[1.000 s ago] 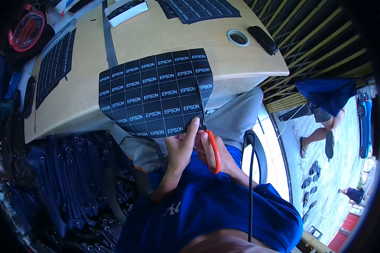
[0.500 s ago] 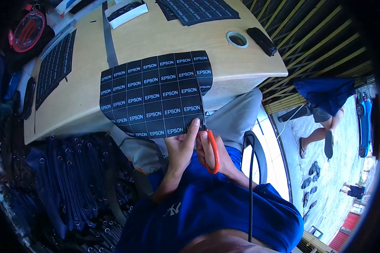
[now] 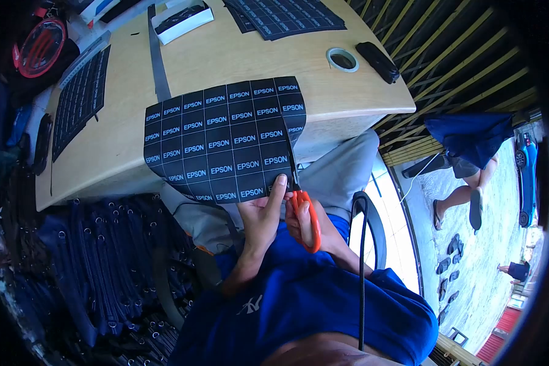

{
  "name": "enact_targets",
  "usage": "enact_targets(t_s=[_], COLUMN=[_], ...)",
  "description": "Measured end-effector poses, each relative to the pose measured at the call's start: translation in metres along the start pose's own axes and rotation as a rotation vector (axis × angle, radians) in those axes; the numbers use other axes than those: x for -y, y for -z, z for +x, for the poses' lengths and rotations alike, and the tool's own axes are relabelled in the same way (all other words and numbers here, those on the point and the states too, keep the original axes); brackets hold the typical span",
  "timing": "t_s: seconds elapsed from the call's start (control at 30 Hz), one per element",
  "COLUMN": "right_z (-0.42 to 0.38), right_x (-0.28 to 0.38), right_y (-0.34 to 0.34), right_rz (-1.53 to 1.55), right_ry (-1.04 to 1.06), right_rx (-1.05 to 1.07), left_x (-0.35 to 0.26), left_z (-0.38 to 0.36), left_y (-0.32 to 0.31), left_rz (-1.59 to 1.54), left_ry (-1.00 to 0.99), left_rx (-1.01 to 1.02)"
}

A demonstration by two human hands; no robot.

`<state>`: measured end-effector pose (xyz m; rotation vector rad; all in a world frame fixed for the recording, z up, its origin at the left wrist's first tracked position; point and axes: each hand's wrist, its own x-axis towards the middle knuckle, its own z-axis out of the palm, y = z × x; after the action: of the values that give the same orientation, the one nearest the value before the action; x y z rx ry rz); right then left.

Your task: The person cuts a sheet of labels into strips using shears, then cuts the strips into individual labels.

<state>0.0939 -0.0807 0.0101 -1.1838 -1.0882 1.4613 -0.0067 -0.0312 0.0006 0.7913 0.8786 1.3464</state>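
Observation:
A black sheet printed with rows of EPSON labels (image 3: 219,144) extends over the near edge of the table. At its lower right edge, my left hand (image 3: 262,215) pinches it, thumb on top and fingers beneath. My right hand (image 3: 314,224) grips the orange handles of a pair of scissors (image 3: 315,227). The dark blades point away from me along the right side of the sheet, where a cut runs between the label columns. A strip on the right hangs partly separated and curls down. Part of the lower blade is hidden by the sheet.
On the wooden table (image 3: 238,58) are a tape roll (image 3: 343,60), a black pouch (image 3: 377,61), a white box (image 3: 183,22), more printed sheets (image 3: 296,17) and a grey strap (image 3: 158,67). Dark blue straps with metal rings (image 3: 110,262) hang at lower left. Another person's legs (image 3: 470,189) show at right.
The scissors' handles have swung slightly, and the blades now show further apart along the cut. The sheet has shifted slightly. My left hand keeps its pinch.

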Motion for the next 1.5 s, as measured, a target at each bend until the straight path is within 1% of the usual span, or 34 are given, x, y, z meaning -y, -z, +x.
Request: enact_targets(t_s=[0.1,0.3,0.37,0.5,0.57,0.7,0.77,0.9,1.1,1.17,1.2,1.27,1.37,1.5], right_z=[-0.001,-0.003,-0.003,0.000,0.002,0.007,0.007,0.008,0.009,0.010,0.010,0.010,0.010,0.010], right_x=[0.002,-0.005,-0.006,-0.007,-0.001,-0.004,0.002,0.004,0.007,0.008,0.010,0.013,0.012,0.016], right_y=[0.001,0.004,0.007,0.006,0.006,0.010,0.007,0.009,0.010,0.009,0.008,0.007,0.008,0.006], right_rz=[0.009,0.001,0.011,0.014,-0.064,-0.087,-0.071,-0.084,-0.083,-0.058,-0.057,-0.071,-0.094,-0.115], right_ry=[-0.017,0.013,-0.019,0.017,-0.072,-0.082,-0.099,-0.086,-0.122,-0.120,-0.120,-0.107,-0.092,-0.083], right_rx=[0.012,0.053,0.100,0.065,-0.002,0.045,-0.003,-0.004,0.010,-0.010,-0.012,-0.020,-0.014,-0.032], left_x=[0.000,0.001,0.003,0.003,-0.002,-0.005,-0.005,-0.002,-0.002,-0.002,-0.003,-0.005,-0.001,-0.007], left_z=[0.000,0.000,0.000,-0.002,-0.005,-0.010,-0.013,-0.015,-0.018,-0.019,-0.019,-0.020,-0.019,-0.021], left_y=[-0.001,-0.003,-0.001,0.001,0.000,-0.004,-0.003,0.001,0.002,0.004,0.004,0.003,0.002,-0.003], left_rz=[0.014,0.001,0.010,0.017,-0.004,-0.018,-0.014,0.027,0.077,0.182,0.184,0.243,0.227,0.220], left_ry=[0.006,-0.001,-0.005,-0.028,-0.038,-0.048,-0.047,-0.070,-0.139,-0.167,-0.166,-0.240,-0.280,-0.235], left_rx=[-0.024,-0.033,-0.043,-0.007,0.054,0.025,0.043,0.065,0.096,0.099,0.100,0.116,0.105,0.076])
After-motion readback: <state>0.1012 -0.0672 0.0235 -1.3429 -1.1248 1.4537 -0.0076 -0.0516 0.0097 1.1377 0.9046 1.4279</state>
